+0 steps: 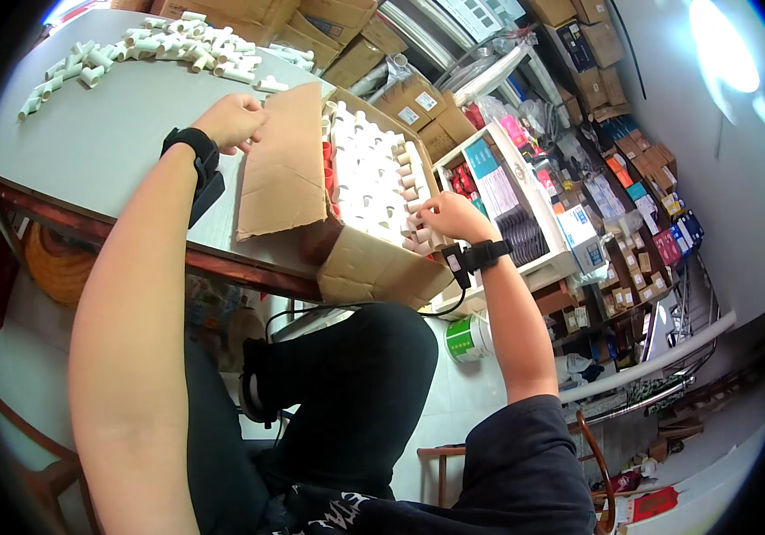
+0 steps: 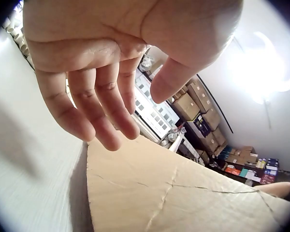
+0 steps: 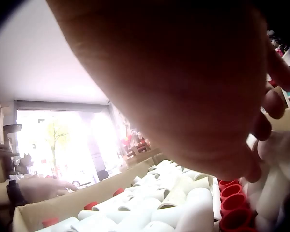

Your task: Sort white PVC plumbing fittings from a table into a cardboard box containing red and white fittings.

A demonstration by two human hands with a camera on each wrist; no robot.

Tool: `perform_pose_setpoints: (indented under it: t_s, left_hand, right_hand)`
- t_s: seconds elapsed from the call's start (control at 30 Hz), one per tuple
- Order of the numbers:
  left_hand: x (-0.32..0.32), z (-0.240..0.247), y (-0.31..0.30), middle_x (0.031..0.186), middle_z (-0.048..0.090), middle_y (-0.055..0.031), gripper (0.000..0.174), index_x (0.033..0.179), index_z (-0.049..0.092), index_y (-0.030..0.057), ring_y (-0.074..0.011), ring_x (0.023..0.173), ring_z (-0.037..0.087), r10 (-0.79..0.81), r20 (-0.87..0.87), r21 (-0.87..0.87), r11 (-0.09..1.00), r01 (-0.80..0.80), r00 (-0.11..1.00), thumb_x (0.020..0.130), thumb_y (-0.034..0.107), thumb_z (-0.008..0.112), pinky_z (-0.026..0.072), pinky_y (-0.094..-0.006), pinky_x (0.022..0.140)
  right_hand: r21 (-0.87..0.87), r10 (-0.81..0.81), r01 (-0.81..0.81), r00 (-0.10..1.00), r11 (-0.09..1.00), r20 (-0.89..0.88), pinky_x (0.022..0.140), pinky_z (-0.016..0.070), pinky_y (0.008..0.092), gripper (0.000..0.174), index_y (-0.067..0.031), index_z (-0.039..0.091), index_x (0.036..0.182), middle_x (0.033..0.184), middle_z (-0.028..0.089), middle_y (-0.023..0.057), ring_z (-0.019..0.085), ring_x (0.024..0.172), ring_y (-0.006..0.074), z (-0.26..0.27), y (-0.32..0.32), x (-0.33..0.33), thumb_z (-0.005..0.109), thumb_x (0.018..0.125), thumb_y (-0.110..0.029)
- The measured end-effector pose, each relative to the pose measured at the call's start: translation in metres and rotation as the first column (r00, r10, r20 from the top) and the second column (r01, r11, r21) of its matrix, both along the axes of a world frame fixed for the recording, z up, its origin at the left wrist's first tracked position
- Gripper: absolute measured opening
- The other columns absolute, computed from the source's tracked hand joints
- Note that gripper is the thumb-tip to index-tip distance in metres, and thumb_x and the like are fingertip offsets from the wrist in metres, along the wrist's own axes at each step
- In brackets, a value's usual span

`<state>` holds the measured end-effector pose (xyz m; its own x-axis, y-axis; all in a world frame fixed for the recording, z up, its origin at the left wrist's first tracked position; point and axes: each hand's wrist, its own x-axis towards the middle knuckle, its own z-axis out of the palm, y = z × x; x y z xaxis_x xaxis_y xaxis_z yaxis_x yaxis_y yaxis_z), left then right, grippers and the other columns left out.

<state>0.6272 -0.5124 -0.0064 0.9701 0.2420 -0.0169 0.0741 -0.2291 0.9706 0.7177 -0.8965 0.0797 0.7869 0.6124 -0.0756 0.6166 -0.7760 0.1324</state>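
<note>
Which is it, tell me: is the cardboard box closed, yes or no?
No, the cardboard flap folds outward over the table, leaving the white fittings inside exposed.

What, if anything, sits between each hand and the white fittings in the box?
Left hand: the folded-out cardboard flap lies between it and the white fittings. Right hand: nothing visible in the way; its fingers are right at the fittings on that side.
</note>
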Motion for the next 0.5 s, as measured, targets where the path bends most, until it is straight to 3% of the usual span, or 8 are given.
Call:
perform_pose_setpoints:
  t_s: [0.07, 0.2, 0.3, 0.4, 0.47, 0.5]
  left_hand:
    - [-0.005, 0.002, 0.002, 0.085, 0.063, -0.0052, 0.033, 0.104, 0.053, 0.0094, -0.0129, 0.066, 0.059, 0.009, -0.003, -0.001, 1.000, -0.009, 1.000, 0.085, 0.036, 0.054, 0.0448, -0.0270, 0.056]
    - [-0.010, 0.002, 0.005, 0.084, 0.062, -0.0057, 0.033, 0.104, 0.054, 0.0083, -0.0135, 0.067, 0.059, 0.026, -0.012, 0.012, 1.000, -0.025, 1.000, 0.085, 0.035, 0.054, 0.0461, -0.0270, 0.056]
    - [-0.014, 0.003, 0.007, 0.083, 0.062, -0.0056, 0.033, 0.104, 0.054, 0.0081, -0.0134, 0.067, 0.059, 0.049, -0.030, 0.005, 0.999, -0.049, 0.998, 0.085, 0.035, 0.054, 0.0462, -0.0270, 0.056]
    - [-0.016, -0.001, 0.012, 0.083, 0.062, -0.0059, 0.033, 0.104, 0.055, 0.0079, -0.0136, 0.066, 0.059, 0.056, -0.022, 0.003, 0.998, -0.056, 0.998, 0.085, 0.034, 0.054, 0.0462, -0.0272, 0.056]
    - [-0.015, -0.004, 0.014, 0.083, 0.063, -0.0062, 0.032, 0.104, 0.055, 0.0079, -0.0137, 0.065, 0.059, 0.078, -0.026, 0.007, 0.997, -0.078, 0.997, 0.084, 0.033, 0.054, 0.0460, -0.0273, 0.055]
    - [-0.016, -0.006, 0.015, 0.083, 0.063, -0.0064, 0.032, 0.104, 0.055, 0.0078, -0.0138, 0.065, 0.059, 0.089, -0.030, 0.013, 0.996, -0.088, 0.996, 0.084, 0.033, 0.054, 0.0459, -0.0273, 0.055]
  right_hand:
    - [0.083, 0.071, -0.082, 0.990, 0.993, 0.125, 0.076, 0.0486, 0.0412, 0.027, -0.0063, 0.070, 0.085, 0.078, 0.064, 0.0212, 0.061, 0.076, 0.0381, -0.001, 0.003, 0.000, 0.052, 0.077, -0.024]
    - [-0.065, -0.078, 0.078, 0.997, 0.995, 0.003, 0.078, 0.0478, 0.0427, 0.029, -0.0038, 0.069, 0.087, 0.083, 0.064, 0.0221, 0.061, 0.082, 0.0377, 0.002, 0.000, 0.005, 0.053, 0.079, -0.026]
    - [-0.040, -0.029, 0.028, 1.000, 0.999, -0.007, 0.078, 0.0479, 0.0421, 0.029, -0.0046, 0.068, 0.093, 0.087, 0.064, 0.0227, 0.061, 0.084, 0.0377, 0.005, -0.001, 0.012, 0.053, 0.079, -0.025]
    - [0.087, 0.002, 0.001, 0.999, 0.996, -0.038, 0.078, 0.0485, 0.0387, 0.031, -0.0066, 0.066, 0.103, 0.088, 0.066, 0.0208, 0.063, 0.084, 0.0350, 0.025, 0.023, -0.014, 0.055, 0.082, -0.026]
    - [0.209, 0.031, -0.014, 0.996, 0.978, -0.079, 0.078, 0.0483, 0.0348, 0.030, -0.0057, 0.066, 0.103, 0.092, 0.066, 0.0191, 0.064, 0.086, 0.0282, 0.034, 0.036, -0.016, 0.056, 0.083, -0.026]
    - [0.247, 0.109, -0.093, 0.993, 0.965, -0.050, 0.077, 0.0483, 0.0350, 0.030, -0.0052, 0.066, 0.102, 0.090, 0.066, 0.0181, 0.064, 0.085, 0.0278, 0.040, 0.048, -0.020, 0.056, 0.084, -0.027]
